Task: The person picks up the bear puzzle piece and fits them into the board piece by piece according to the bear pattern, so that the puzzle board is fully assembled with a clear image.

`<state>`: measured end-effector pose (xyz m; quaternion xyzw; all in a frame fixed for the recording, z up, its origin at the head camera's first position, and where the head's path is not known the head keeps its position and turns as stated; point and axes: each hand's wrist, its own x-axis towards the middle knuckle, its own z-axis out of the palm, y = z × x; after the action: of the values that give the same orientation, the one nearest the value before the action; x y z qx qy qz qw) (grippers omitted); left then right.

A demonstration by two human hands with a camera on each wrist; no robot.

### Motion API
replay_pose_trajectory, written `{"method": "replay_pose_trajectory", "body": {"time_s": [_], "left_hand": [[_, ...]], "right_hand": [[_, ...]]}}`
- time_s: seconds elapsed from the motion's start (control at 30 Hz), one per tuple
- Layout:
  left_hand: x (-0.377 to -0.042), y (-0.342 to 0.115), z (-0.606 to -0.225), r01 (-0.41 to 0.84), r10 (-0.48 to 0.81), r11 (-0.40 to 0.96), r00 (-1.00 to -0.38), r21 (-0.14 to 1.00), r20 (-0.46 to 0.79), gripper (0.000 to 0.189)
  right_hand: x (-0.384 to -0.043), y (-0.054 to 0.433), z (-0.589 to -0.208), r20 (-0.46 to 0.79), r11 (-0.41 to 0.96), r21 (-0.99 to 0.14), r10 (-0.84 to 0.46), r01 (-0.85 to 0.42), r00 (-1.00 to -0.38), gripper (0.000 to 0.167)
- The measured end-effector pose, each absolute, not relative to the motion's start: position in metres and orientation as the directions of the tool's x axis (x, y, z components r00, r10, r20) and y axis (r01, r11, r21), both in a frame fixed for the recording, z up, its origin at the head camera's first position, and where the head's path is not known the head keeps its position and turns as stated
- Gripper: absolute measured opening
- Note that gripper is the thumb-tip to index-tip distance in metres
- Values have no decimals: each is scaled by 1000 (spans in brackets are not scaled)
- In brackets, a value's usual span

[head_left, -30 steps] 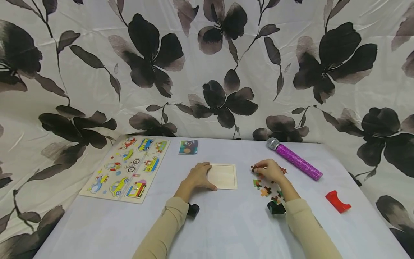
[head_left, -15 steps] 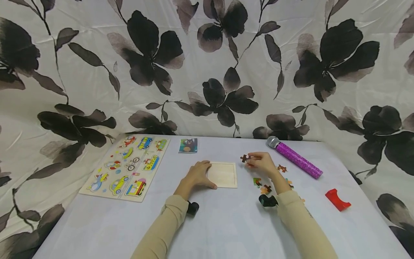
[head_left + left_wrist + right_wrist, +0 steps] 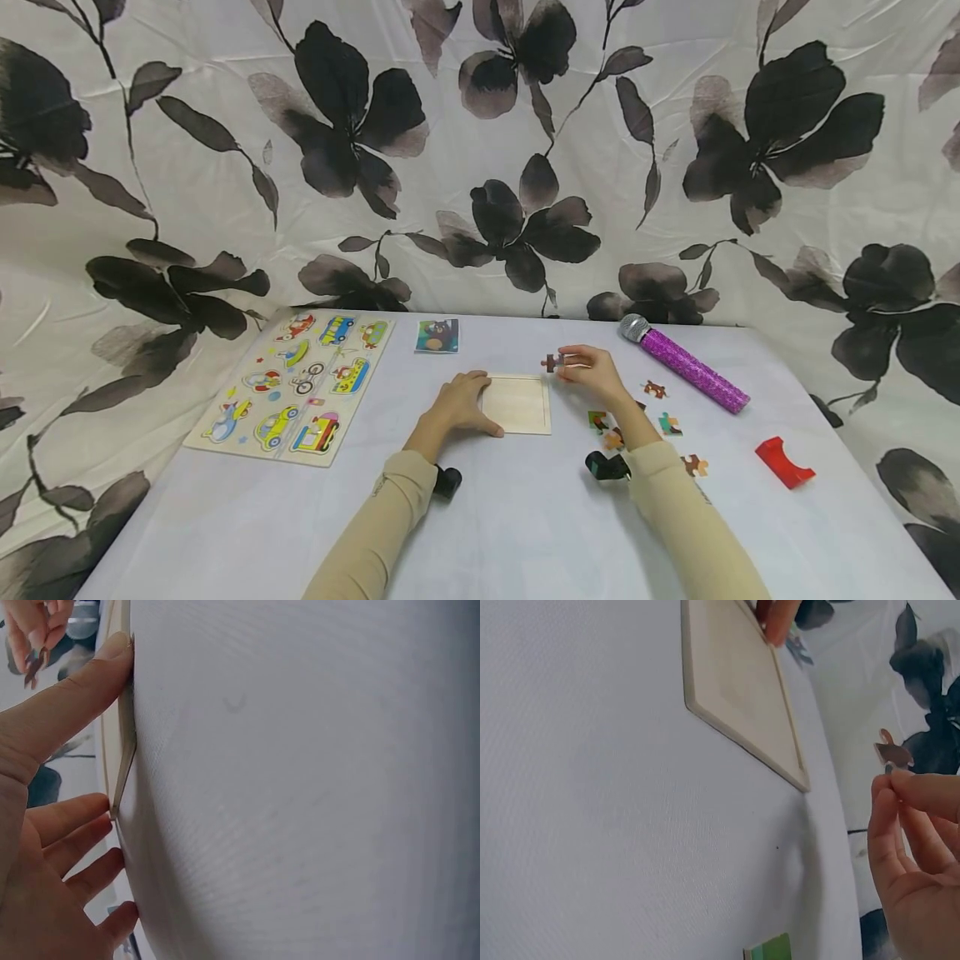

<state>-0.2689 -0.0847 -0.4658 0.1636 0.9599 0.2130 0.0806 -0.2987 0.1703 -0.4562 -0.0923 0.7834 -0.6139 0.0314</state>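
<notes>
A shallow wooden puzzle tray [image 3: 517, 406] with a raised rim lies bare on the white-covered table. My left hand [image 3: 457, 408] holds its left side, the thumb along the near edge and the fingers at the far left corner; in the left wrist view the thumb [image 3: 82, 690] presses the rim. Above the tray's far right corner, my right hand [image 3: 592, 373] pinches a brown jigsaw piece [image 3: 551, 363] between thumb and fingertips. The right wrist view shows that piece [image 3: 894, 754] raised off the table. Several loose jigsaw pieces [image 3: 670, 424] lie around and partly beneath the right forearm.
A board of vehicle puzzle shapes [image 3: 292, 387] lies at the left. Behind the tray sits a small picture card [image 3: 437, 337]. A glittery purple microphone [image 3: 686, 364] lies at the back right, with a red curved block [image 3: 784, 463] nearer the right edge.
The right hand has picked the brown jigsaw piece up from the pile and carried it left toward the tray. The left hand stays on the tray.
</notes>
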Motion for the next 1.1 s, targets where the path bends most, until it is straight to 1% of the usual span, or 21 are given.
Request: {"method": "replay_pose_trajectory", "body": {"time_s": [0.13, 0.3, 0.47, 0.63, 0.7, 0.8, 0.87, 0.93, 1.0, 1.1], "left_hand": [[-268, -85, -465, 279, 351, 853, -932, 442, -88, 96], [-269, -85, -467, 276, 348, 851, -933, 446, -88, 96], [-270, -84, -468, 278, 350, 850, -933, 447, -84, 96], [-270, -85, -468, 276, 346, 853, -934, 443, -84, 96], [-270, -85, -468, 275, 345, 853, -935, 443, -84, 96], [-270, -85, -469, 276, 346, 854, -934, 441, -86, 96], [-271, -85, -469, 277, 348, 853, -934, 442, -85, 96], [-271, -85, -470, 278, 349, 852, -933, 443, -86, 96], [-271, -85, -470, 278, 349, 852, -933, 444, -85, 96], [-271, -85, -469, 275, 347, 852, -934, 445, -88, 96]], "right_hand": [[-298, 165, -458, 81, 227, -967, -159, -116, -984, 44], [-296, 158, -461, 118, 208, -967, -150, -148, -982, 39], [-292, 151, -462, 125, 171, -974, -134, -147, -983, 38], [-295, 148, -470, 106, 206, -970, -108, -127, -988, 38], [-295, 146, -472, 87, 193, -976, -104, -105, -991, 37], [-293, 142, -473, 78, 180, -978, -133, -101, -988, 36], [-291, 140, -473, 105, 234, -961, -180, -147, -978, 36], [-288, 137, -473, 151, 335, -913, -247, -231, -957, 34], [-285, 135, -473, 181, 447, -840, -305, -308, -935, 30], [-282, 131, -473, 182, 585, -725, -346, -363, -920, 24]]}}
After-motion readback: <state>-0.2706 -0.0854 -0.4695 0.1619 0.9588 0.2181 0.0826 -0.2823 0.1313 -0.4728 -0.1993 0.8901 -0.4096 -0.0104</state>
